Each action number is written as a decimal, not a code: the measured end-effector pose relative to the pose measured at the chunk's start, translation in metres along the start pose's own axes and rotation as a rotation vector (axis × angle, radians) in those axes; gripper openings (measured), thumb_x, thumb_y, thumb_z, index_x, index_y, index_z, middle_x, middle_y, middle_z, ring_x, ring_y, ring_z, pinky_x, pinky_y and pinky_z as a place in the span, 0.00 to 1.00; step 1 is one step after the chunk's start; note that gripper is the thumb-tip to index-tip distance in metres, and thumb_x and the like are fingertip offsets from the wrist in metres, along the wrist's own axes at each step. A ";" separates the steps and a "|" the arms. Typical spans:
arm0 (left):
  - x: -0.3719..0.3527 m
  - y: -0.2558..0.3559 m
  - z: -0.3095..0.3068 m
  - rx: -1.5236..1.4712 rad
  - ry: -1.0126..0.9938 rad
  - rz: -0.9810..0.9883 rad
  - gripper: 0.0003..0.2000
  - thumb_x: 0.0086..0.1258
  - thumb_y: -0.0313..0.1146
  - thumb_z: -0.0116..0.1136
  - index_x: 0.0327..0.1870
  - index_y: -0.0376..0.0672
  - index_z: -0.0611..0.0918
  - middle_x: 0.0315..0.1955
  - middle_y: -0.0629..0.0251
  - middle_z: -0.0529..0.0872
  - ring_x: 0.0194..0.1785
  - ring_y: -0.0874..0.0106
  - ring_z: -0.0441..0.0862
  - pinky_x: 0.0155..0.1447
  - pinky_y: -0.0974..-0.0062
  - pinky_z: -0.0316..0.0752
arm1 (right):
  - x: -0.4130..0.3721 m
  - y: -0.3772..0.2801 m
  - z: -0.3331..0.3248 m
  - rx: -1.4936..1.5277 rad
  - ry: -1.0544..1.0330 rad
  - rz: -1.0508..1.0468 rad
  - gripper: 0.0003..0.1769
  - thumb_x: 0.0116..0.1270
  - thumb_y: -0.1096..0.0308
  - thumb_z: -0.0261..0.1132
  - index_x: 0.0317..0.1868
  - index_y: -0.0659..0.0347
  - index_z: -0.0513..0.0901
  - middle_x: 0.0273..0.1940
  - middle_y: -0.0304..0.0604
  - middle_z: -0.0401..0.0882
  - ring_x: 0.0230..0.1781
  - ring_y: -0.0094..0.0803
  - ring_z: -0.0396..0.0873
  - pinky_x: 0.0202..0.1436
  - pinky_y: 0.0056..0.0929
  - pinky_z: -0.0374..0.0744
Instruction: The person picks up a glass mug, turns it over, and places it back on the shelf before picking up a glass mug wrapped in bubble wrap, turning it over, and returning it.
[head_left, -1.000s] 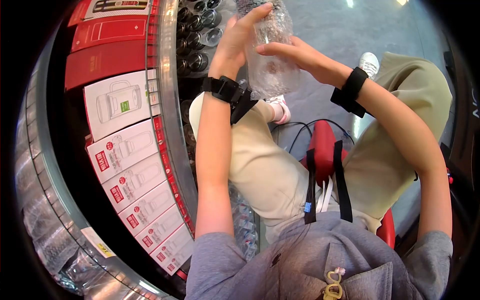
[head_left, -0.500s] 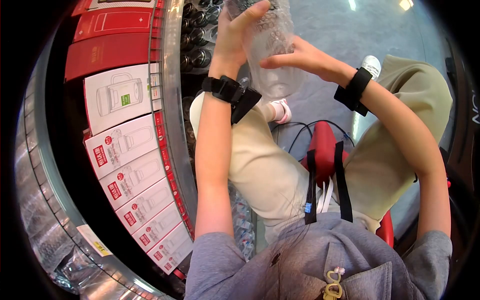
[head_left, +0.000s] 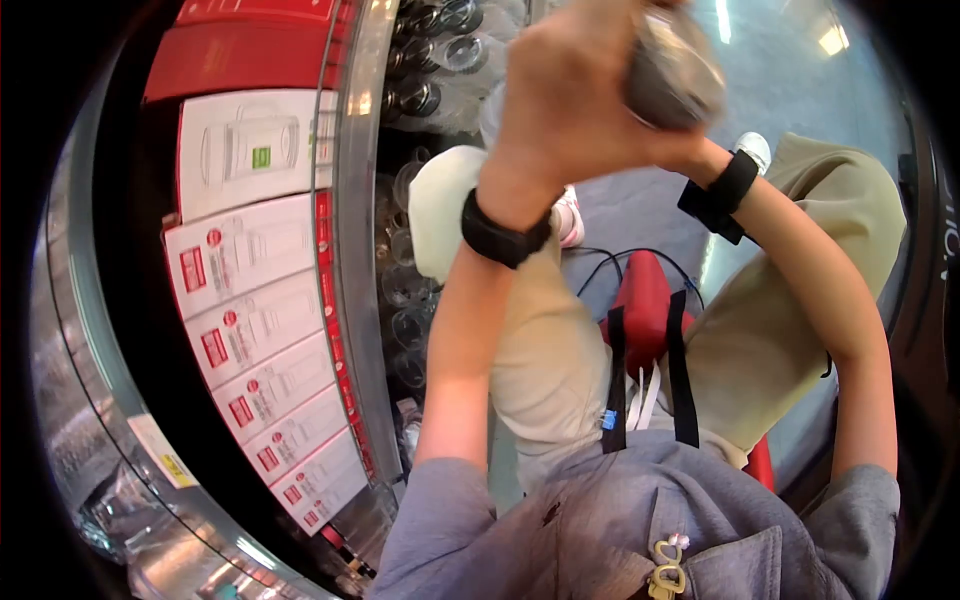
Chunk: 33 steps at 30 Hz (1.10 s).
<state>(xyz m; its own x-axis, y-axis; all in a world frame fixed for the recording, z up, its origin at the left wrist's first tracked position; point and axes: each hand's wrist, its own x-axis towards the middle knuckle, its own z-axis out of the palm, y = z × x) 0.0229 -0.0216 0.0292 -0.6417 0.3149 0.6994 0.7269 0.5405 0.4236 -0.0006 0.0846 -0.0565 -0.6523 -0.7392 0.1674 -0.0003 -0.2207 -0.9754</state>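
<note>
At the top centre, my left hand (head_left: 570,110) is raised, its back toward me, with its fingers wrapped round a wrapped item (head_left: 672,75). The item has a dark, rounded end and shiny clear wrapping. Most of my right hand (head_left: 675,148) is hidden behind my left hand; its wrist comes in from the right just below the item, and its fingers do not show. A black band (head_left: 500,232) is on my left wrist and another (head_left: 722,198) on my right.
Red boxes (head_left: 245,58) and white boxes with jug pictures (head_left: 250,150) line a wire-edged shelf at left. Glassware (head_left: 410,330) and dark-lidded jars (head_left: 418,98) stand beside my left knee. A red object (head_left: 645,305) and black cables (head_left: 600,262) lie between my legs.
My left hand has moved right and turned over, across my right hand. The wrapped item has shifted right and tilted, now showing a dark end. The view has shifted slightly.
</note>
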 end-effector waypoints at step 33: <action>-0.141 0.007 -0.064 0.113 0.418 -0.638 0.37 0.39 0.24 0.73 0.54 0.39 0.67 0.48 0.63 0.72 0.53 0.70 0.70 0.58 0.70 0.67 | 0.027 -0.001 0.024 -0.418 0.143 -0.130 0.26 0.47 0.66 0.69 0.49 0.62 0.75 0.46 0.47 0.77 0.45 0.35 0.76 0.47 0.31 0.75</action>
<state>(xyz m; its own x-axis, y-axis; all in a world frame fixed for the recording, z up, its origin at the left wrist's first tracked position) 0.1337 -0.1117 -0.0296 -0.7663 -0.3929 0.5084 0.2038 0.6017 0.7723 -0.0003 0.0495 -0.0474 -0.7245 -0.6209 0.2993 -0.3758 -0.0082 -0.9267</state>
